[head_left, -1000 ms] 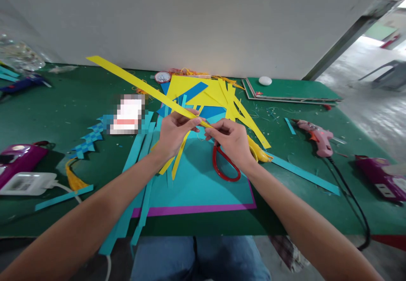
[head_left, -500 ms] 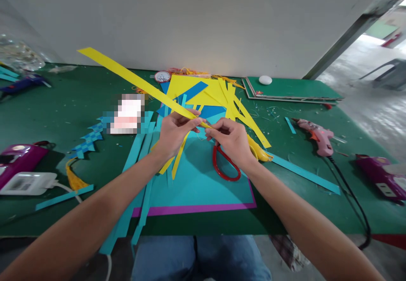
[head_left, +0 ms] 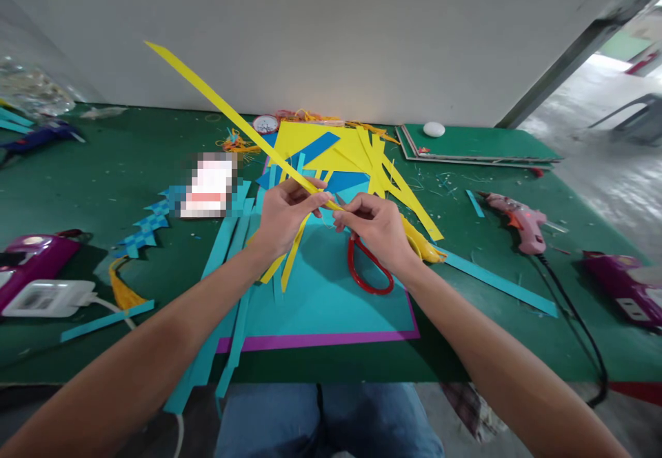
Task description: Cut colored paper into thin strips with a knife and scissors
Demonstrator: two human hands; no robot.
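My left hand (head_left: 283,215) pinches a long yellow paper strip (head_left: 222,106) that rises up and to the far left, its free end in the air in front of the wall. My right hand (head_left: 380,227) pinches the strip's near end, fingertips almost touching those of the left. Other yellow strips (head_left: 289,258) hang below my left hand. Both hands hover over a teal sheet (head_left: 321,299) lying on a purple one. Red-handled scissors (head_left: 368,273) lie on the teal sheet just under my right hand.
Yellow and blue paper (head_left: 331,149) is piled behind my hands. Teal strips (head_left: 227,237) lie to the left, with a woven blue piece (head_left: 147,227). A pink glue gun (head_left: 517,220) with a black cord sits on the right. Purple devices (head_left: 31,258) sit at both table edges of the green table (head_left: 103,175).
The free far end of the yellow strip has swung upward and a little to the right. Both hands have stayed almost in place.
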